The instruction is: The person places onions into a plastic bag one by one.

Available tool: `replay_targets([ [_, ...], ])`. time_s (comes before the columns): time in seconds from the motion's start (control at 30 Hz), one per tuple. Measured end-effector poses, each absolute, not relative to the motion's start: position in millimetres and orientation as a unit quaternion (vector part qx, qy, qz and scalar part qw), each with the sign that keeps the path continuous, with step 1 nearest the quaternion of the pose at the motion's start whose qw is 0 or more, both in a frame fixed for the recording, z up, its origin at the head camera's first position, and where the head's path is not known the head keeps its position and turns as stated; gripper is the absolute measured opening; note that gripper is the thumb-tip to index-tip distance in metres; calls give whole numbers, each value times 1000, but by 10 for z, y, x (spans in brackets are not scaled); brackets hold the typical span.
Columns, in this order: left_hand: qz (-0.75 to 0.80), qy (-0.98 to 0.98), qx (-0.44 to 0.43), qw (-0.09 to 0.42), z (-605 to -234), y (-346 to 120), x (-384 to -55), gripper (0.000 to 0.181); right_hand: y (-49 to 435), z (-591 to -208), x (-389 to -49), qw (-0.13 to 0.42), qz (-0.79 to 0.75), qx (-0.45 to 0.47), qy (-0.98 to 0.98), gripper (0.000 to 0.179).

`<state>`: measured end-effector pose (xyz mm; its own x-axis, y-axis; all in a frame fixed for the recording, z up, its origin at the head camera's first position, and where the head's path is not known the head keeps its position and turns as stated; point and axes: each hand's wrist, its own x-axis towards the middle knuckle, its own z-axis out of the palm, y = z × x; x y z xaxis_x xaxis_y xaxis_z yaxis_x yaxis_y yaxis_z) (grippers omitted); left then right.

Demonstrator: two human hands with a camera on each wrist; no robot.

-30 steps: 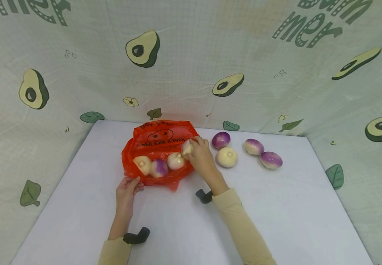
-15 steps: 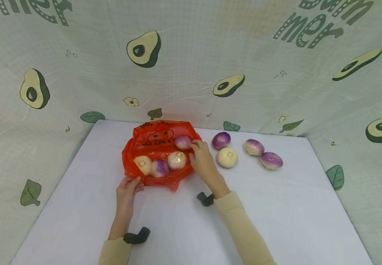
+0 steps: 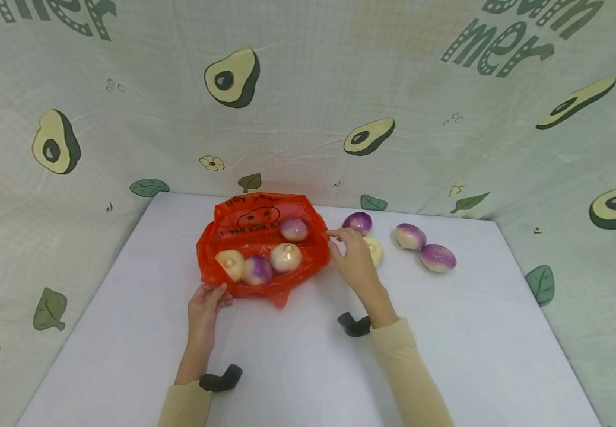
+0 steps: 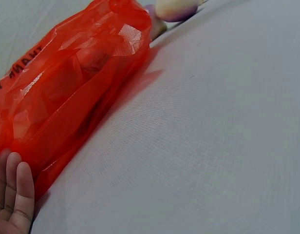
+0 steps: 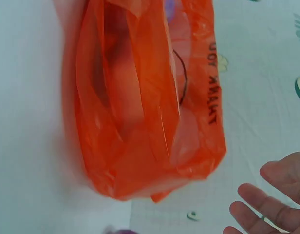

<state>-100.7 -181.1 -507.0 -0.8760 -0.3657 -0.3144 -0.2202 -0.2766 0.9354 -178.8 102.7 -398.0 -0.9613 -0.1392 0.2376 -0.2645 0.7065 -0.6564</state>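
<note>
A red plastic bag (image 3: 265, 290) lies with its mouth spread on the white table, several purple-and-white turnips inside. Among these are a pale turnip (image 3: 285, 258) and, farther back, a purple-topped turnip (image 3: 294, 229). My left hand (image 3: 205, 305) pinches the bag's front left rim, thumb on top; its fingers (image 4: 24, 190) lie along the outside in the left wrist view. Just right of the bag, my right hand (image 3: 355, 258) holds nothing, fingers spread apart. Behind it a purple turnip (image 3: 358, 222) shows, and a cream turnip (image 3: 375, 251) is partly hidden by the hand.
Two more turnips, one (image 3: 409, 236) behind the other (image 3: 438, 258), lie farther right on the table (image 3: 473, 332). A cloth (image 3: 297, 89) printed with avocados hangs behind and at the sides. Each wrist carries a black mount, such as the left one (image 3: 221, 378).
The right hand has let go of a turnip at the back right inside the bag and moved right, out of the bag. The left hand has stayed at the rim.
</note>
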Motion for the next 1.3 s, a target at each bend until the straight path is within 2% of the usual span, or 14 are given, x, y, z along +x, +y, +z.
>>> replay_targets([
  [0.27,-763,-595,250,44,-5067,-1799,-1002,28,1411,-4043,-1808,129,399,89,-903,21],
  [0.43,-768,-591,243,47,-5064,-1791,-996,23,1635,-4082,-1812,134,415,77,-896,23],
  [0.67,-765,-594,245,45,-5035,-1785,-988,27,1857,-4136,-1817,143,414,53,-898,24],
  [1.0,-772,-586,241,54,-5029,-1788,-993,23,2009,-4278,-1804,119,432,12,-894,25],
  [1.3,-761,-598,249,49,-5040,-1794,-994,27,2027,-4465,-1847,64,448,-14,-892,32],
])
